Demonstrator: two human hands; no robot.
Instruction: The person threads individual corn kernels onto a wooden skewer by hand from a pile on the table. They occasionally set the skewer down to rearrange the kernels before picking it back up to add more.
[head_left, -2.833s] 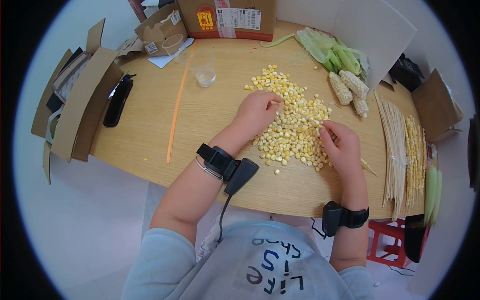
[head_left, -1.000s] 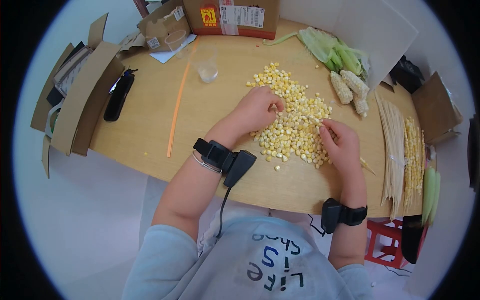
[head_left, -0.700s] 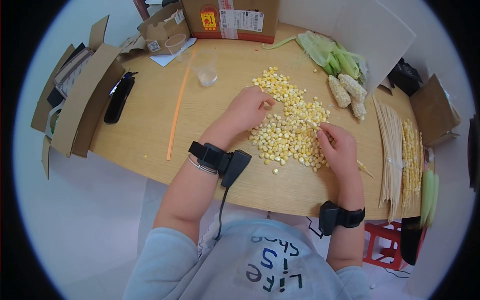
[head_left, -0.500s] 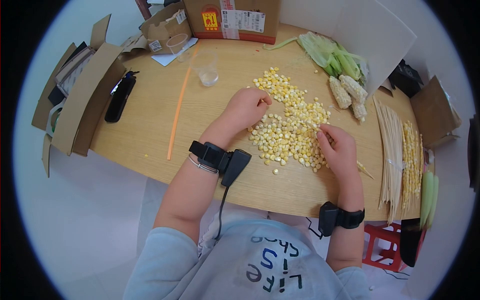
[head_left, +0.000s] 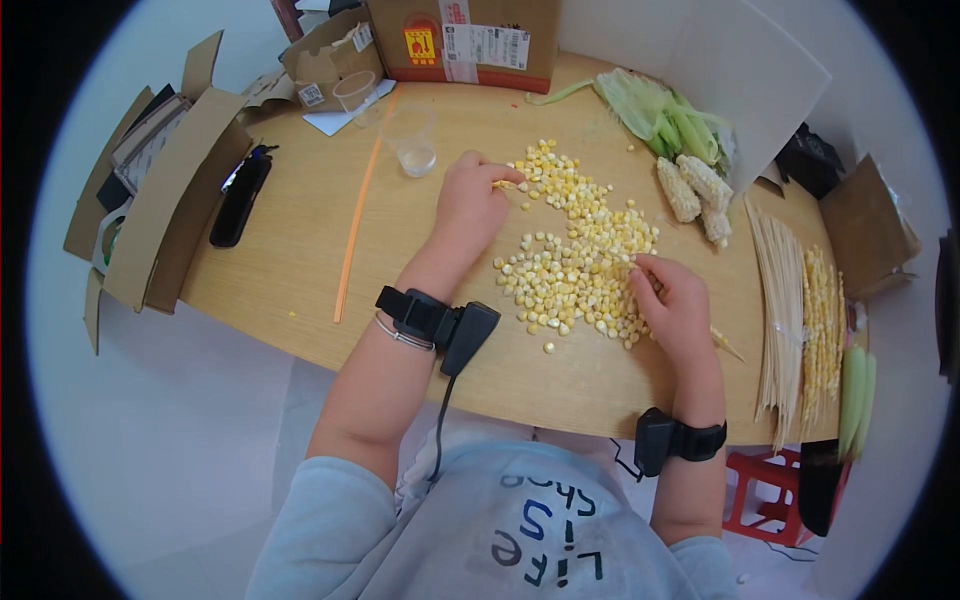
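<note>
Loose yellow and white corn kernels (head_left: 575, 270) are spread over the middle of the wooden table. My left hand (head_left: 472, 205) is at the upper left edge of the pile, thumb and fingers closed on a yellow corn kernel (head_left: 504, 184). My right hand (head_left: 677, 305) is at the pile's right side, its fingers closed around a thin skewer threaded with kernels (head_left: 724, 341). The skewer's pointed end sticks out to the lower right of that hand; the rest is mostly hidden by the hand.
Bare cobs (head_left: 690, 190) and green husks (head_left: 655, 115) lie at the back right. Plain skewers (head_left: 772, 320) and kernel-filled skewers (head_left: 822, 330) lie along the right side. A clear plastic cup (head_left: 415, 158), an orange strip (head_left: 358, 220) and a black case (head_left: 240, 205) are on the left.
My left hand has moved slightly left and up, away from the lower kernels, and a yellow kernel now shows at its fingertips. My right hand has barely moved.
</note>
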